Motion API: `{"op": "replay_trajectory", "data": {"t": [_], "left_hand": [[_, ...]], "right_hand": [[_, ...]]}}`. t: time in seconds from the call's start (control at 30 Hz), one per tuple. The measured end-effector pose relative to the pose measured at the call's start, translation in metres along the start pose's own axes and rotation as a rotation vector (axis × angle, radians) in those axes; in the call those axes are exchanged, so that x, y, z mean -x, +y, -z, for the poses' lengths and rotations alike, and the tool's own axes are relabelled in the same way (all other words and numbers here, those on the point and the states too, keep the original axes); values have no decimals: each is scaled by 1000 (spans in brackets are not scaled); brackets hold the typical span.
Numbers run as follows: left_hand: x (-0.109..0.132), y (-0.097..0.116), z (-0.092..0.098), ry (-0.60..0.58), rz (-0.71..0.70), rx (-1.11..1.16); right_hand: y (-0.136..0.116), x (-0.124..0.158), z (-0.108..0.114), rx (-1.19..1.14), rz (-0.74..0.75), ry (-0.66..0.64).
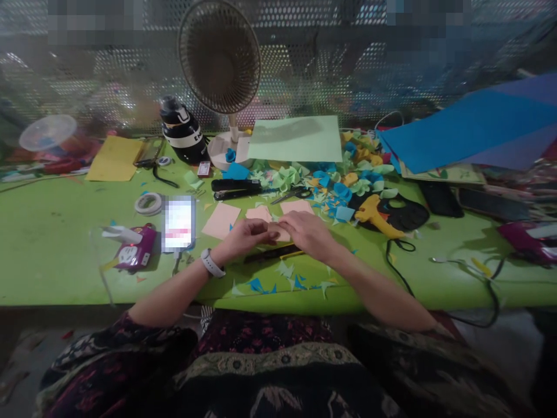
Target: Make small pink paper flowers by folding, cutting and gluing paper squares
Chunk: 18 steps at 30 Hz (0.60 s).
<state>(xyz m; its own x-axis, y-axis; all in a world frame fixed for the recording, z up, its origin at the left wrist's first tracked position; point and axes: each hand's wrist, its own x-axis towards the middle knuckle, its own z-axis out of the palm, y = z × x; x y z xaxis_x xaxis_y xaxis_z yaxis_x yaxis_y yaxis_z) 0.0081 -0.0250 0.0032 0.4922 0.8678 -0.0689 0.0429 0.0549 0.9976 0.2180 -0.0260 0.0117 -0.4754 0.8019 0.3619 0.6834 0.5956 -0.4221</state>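
Observation:
My left hand (246,237), with a white watch on its wrist, pinches the edge of a pink paper piece (284,233) at the middle of the green table. From the other side my right hand (307,233) has its fingers closed on the same paper. Another pink paper square (223,220) lies flat to the left, and more pink paper (296,206) shows behind my right hand. Below my hands lies a dark, long tool (268,253), its kind unclear, beside a thin yellow one. Fingertips partly hide the held paper.
Behind my hands are a black stapler (235,188), scissors (296,195) and a heap of cut paper (322,180). A yellow glue gun (376,216) with a cord lies right. A lit phone (178,223), tape roll (148,204), bottle (183,130) and fan (220,58) stand around the left and back.

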Motion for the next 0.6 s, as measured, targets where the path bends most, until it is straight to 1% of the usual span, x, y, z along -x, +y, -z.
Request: {"op": "replay_trajectory", "data": {"t": [0.07, 0.13, 0.17, 0.2, 0.27, 0.33, 0.47, 0.6], "left_hand": [[0, 1, -1, 12, 4, 42], [0, 4, -2, 71, -21, 86], [0, 5, -3, 107, -38, 106], [0, 6, -3, 139, -53, 121], [0, 7, -4, 184, -69, 148], [0, 7, -5, 203, -68, 173], [1, 6, -5, 204, -46, 234], [1, 7, -1, 90, 35, 260]], "right_hand": [[-4, 0, 3, -123, -64, 41], [-8, -1, 6, -299, -164, 84], [-9, -2, 7, -392, -220, 77], [-10, -2, 8, -482, -271, 46], [-12, -3, 8, -635, -345, -61], [-13, -4, 8, -734, -373, -141], [-14, -5, 9, -808, -377, -180], [-15, -4, 11, -764, -338, -200]]}}
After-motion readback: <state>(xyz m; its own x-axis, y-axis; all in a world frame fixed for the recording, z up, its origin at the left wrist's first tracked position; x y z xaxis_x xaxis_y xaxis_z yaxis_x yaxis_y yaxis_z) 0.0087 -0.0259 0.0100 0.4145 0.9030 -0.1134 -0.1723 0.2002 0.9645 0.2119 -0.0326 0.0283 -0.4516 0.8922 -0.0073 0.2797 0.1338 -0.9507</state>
